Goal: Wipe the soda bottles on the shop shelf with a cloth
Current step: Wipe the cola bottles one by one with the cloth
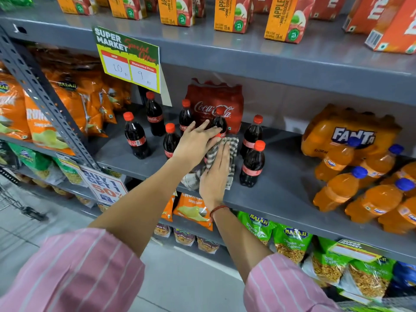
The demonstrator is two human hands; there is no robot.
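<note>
Several small cola bottles with red caps stand on the grey shelf [281,188], among them one at the left [136,140] and one at the right [252,165]. My left hand [195,143] lies over the top of a cola bottle [206,159] that is almost hidden; only a strip of its red label shows between my hands. A checked grey-and-white cloth [233,147] is wrapped around that bottle. My right hand [215,176] presses the cloth flat against it from the near side. Another bottle [219,121] stands just behind my left fingertips.
A shrink-wrapped Coca-Cola pack [216,102] stands at the back. Orange Fanta bottles [337,190] and a Fanta pack [351,131] fill the right. Crisp bags [67,97] lie at the left past a slotted upright [42,93]. A price sign [128,59] hangs from the shelf above.
</note>
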